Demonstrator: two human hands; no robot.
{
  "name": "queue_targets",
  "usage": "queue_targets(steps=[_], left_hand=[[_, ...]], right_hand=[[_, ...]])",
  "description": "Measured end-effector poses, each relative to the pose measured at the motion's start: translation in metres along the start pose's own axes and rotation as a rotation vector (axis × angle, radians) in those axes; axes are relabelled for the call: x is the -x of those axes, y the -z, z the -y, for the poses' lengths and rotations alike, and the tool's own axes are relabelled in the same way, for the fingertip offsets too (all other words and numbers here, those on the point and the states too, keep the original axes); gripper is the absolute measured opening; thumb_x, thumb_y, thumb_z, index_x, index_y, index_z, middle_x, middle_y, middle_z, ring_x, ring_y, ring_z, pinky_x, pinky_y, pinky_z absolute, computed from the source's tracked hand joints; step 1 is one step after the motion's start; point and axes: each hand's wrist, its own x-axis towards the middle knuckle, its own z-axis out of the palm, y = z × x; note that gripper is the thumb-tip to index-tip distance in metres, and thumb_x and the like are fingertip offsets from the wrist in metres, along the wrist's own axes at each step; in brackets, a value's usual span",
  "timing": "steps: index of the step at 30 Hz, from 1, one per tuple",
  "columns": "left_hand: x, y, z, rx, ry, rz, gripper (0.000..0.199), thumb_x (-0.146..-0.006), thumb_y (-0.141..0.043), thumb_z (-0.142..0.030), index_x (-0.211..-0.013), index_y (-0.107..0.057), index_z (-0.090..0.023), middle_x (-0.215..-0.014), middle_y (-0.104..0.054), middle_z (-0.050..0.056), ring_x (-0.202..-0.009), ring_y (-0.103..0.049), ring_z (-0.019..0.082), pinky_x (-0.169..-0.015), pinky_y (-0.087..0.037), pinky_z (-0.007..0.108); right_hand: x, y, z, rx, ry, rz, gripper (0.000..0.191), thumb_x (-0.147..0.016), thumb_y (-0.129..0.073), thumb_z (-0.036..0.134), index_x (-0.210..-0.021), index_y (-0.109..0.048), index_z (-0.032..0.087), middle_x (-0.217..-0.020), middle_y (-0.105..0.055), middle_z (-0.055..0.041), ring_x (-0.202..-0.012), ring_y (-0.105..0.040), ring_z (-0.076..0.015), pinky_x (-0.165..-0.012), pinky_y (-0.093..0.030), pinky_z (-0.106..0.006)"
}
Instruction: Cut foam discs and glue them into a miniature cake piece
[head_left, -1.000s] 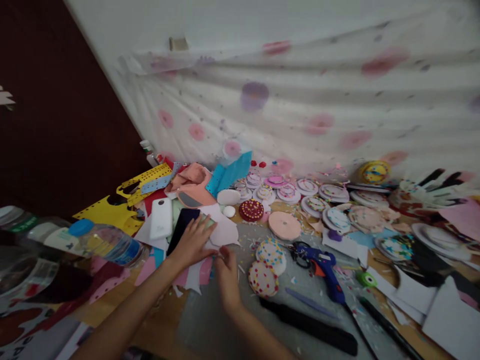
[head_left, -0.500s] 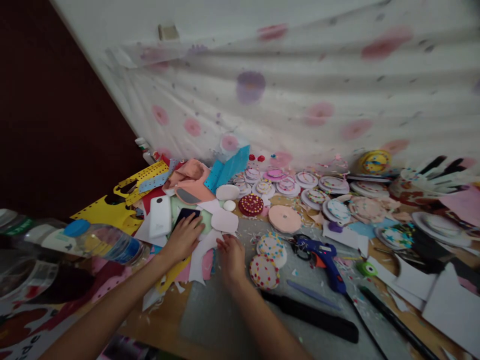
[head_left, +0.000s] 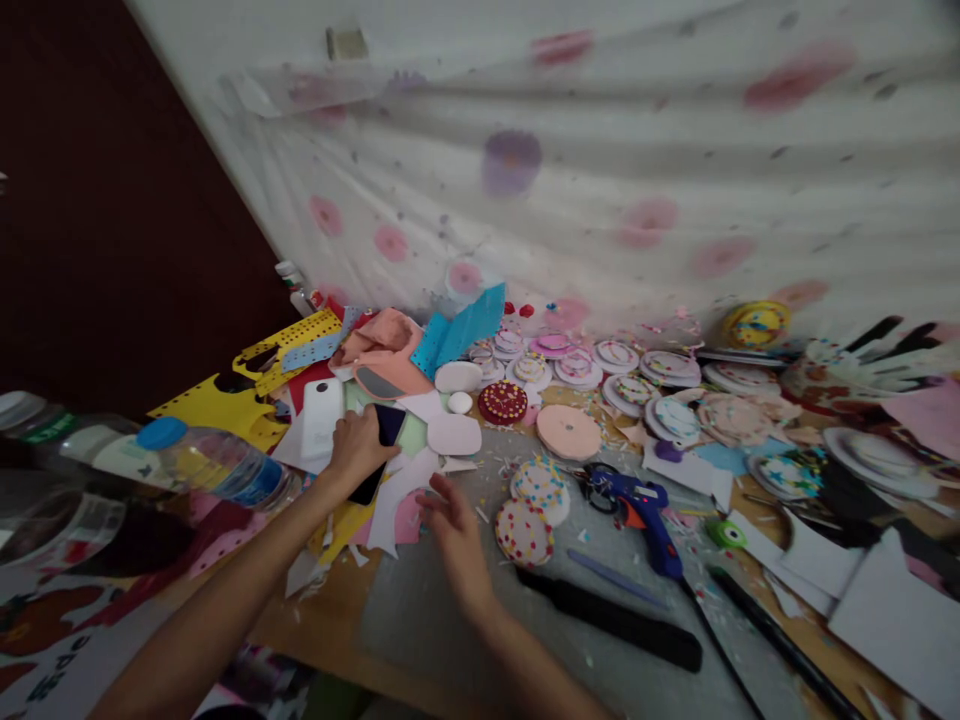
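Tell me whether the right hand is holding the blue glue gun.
No, the blue glue gun lies apart from the right hand, with decorated discs between them.

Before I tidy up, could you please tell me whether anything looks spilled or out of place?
Small scraps lie scattered over the grey mat, looking untidy; the glue gun lies on its side, not upright.

Head cam sits above near edge of the surface [head_left: 330, 622], quite close, looks fwd & down toward far edge w/ flowered sheet [head_left: 585, 225].
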Motion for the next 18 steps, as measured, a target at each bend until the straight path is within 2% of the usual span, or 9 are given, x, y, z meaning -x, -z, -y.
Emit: queue_targets(steps=[2, 4, 6, 8, 10, 13, 14, 16, 18], left_hand=[[-0.002, 0.008, 0.001, 0.055, -0.021, -0.005, 0.074, -0.068, -0.07, -0.04, -0.13, -0.046, -0.006, -0.109, -0.057, 0.021, -0.102, -0.058, 0.039, -0.085, -0.045, 0.044], [0.003, 0.018, 0.005, 0.115, -0.059, -0.02, 0.083, -0.07, -0.068, -0.04, -0.14, -0.036, -0.009, -0.112, -0.054, 0.018, -0.105, -0.057, 0.037, -0.088, -0.045, 0.042], [0.018, 0.026, 0.012, 0.17, -0.106, -0.021, 0.086, -0.073, -0.065, -0.043, -0.145, -0.03, -0.012, -0.113, -0.052, 0.015, -0.108, -0.057, 0.034, -0.091, -0.046, 0.039], [0.039, 0.028, 0.023, 0.218, -0.157, 0.014, 0.084, -0.073, -0.065, -0.046, -0.144, -0.033, -0.016, -0.112, -0.052, 0.012, -0.109, -0.057, 0.031, -0.092, -0.046, 0.037], [0.063, 0.022, 0.035, 0.262, -0.2, 0.083, 0.083, -0.071, -0.066, -0.043, -0.144, -0.037, -0.017, -0.111, -0.053, 0.011, -0.107, -0.057, 0.03, -0.093, -0.046, 0.037], [0.096, 0.003, 0.054, 0.265, -0.233, 0.154, 0.081, -0.07, -0.067, -0.04, -0.143, -0.041, -0.016, -0.11, -0.055, 0.013, -0.107, -0.056, 0.032, -0.092, -0.046, 0.041], [0.104, -0.003, 0.059, 0.256, -0.227, 0.161, 0.08, -0.071, -0.067, -0.042, -0.143, -0.041, -0.017, -0.112, -0.056, 0.013, -0.108, -0.056, 0.033, -0.093, -0.046, 0.042], [0.115, -0.013, 0.066, 0.249, -0.202, 0.148, 0.079, -0.073, -0.066, -0.045, -0.143, -0.041, -0.016, -0.113, -0.056, 0.014, -0.109, -0.055, 0.034, -0.095, -0.045, 0.044], [0.12, -0.019, 0.069, 0.249, -0.173, 0.115, 0.081, -0.074, -0.066, -0.046, -0.144, -0.04, -0.014, -0.114, -0.056, 0.015, -0.11, -0.054, 0.034, -0.096, -0.044, 0.044]], right_hand=[[0.023, 0.007, 0.018, 0.082, 0.043, 0.103, 0.043, -0.061, -0.062, 0.022, -0.104, -0.067, 0.021, -0.089, -0.072, -0.0029, -0.082, -0.066, -0.019, -0.07, -0.053, -0.029], [0.042, 0.016, 0.048, 0.319, 0.218, 0.331, 0.049, -0.069, -0.052, 0.015, -0.117, -0.063, 0.022, -0.113, -0.068, -0.0055, -0.099, -0.064, -0.018, -0.087, -0.051, -0.032], [0.051, 0.025, 0.086, 0.579, 0.386, 0.494, 0.046, -0.074, -0.047, 0.009, -0.116, -0.062, 0.022, -0.119, -0.064, -0.0059, -0.102, -0.062, -0.0168, -0.089, -0.049, -0.032], [0.048, 0.027, 0.123, 0.762, 0.511, 0.531, 0.041, -0.077, -0.046, 0.008, -0.112, -0.062, 0.021, -0.11, -0.066, -0.0051, -0.1, -0.061, -0.0173, -0.088, -0.048, -0.032], [0.033, 0.02, 0.148, 0.883, 0.585, 0.507, 0.034, -0.079, -0.048, 0.01, -0.106, -0.064, 0.021, -0.1, -0.067, -0.0041, -0.093, -0.061, -0.0184, -0.082, -0.048, -0.033], [-0.006, -0.002, 0.157, 1.11, 0.605, 0.509, 0.029, -0.081, -0.052, 0.011, -0.106, -0.065, 0.017, -0.1, -0.068, -0.0053, -0.091, -0.063, -0.0192, -0.081, -0.048, -0.033], [-0.022, -0.011, 0.153, 1.276, 0.549, 0.517, 0.03, -0.082, -0.052, 0.009, -0.108, -0.065, 0.015, -0.105, -0.068, -0.0068, -0.092, -0.063, -0.0192, -0.081, -0.049, -0.033], [-0.053, -0.026, 0.139, 1.411, 0.475, 0.564, 0.026, -0.081, -0.06, 0.008, -0.106, -0.066, 0.009, -0.101, -0.069, -0.0096, -0.09, -0.065, -0.0213, -0.079, -0.05, -0.035], [-0.082, -0.036, 0.123, 1.539, 0.399, 0.605, 0.019, -0.081, -0.067, 0.01, -0.1, -0.067, 0.009, -0.097, -0.069, -0.0083, -0.089, -0.066, -0.0216, -0.081, -0.052, -0.038]])
